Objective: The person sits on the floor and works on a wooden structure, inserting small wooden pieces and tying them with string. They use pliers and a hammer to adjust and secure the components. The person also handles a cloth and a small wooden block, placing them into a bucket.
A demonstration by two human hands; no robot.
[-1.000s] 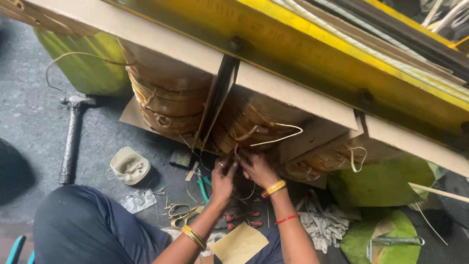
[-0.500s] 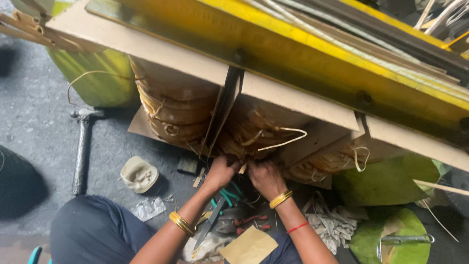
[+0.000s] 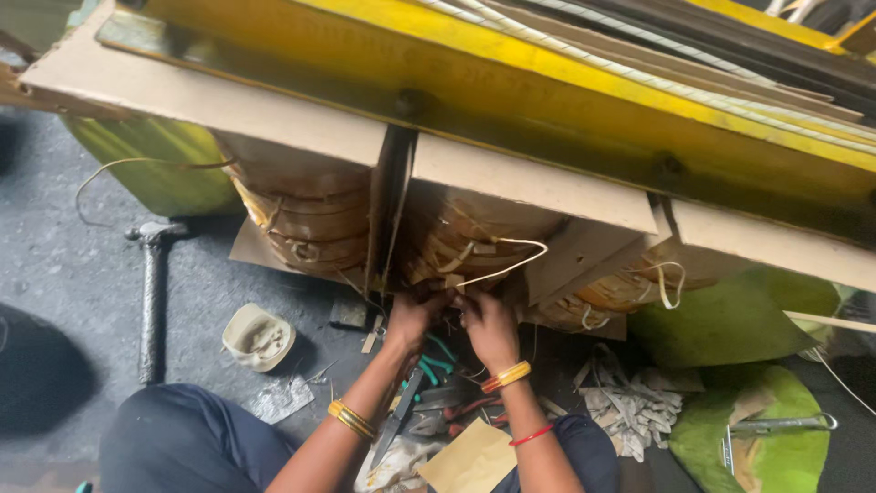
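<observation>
Both hands press together at the base of the middle paper-wrapped coil (image 3: 474, 242), just above them. The left hand (image 3: 412, 318) and right hand (image 3: 488, 327) pinch at its lower windings; exactly what the fingers grasp is hidden. A hammer (image 3: 149, 292) lies well left; pliers (image 3: 429, 365) sit just below.

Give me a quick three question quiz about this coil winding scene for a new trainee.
1. True or false: both hands work at the bottom of the middle coil.
2. Which tool lies on the floor to the left? A) hammer B) saw C) broom
3. Fill in: each wrist wears ____ bangles.

Key
1. True: the left hand and right hand meet there.
2. A, the hammer, beside a roll of tape.
3. Gold; the bangles show on both wrists.
</observation>
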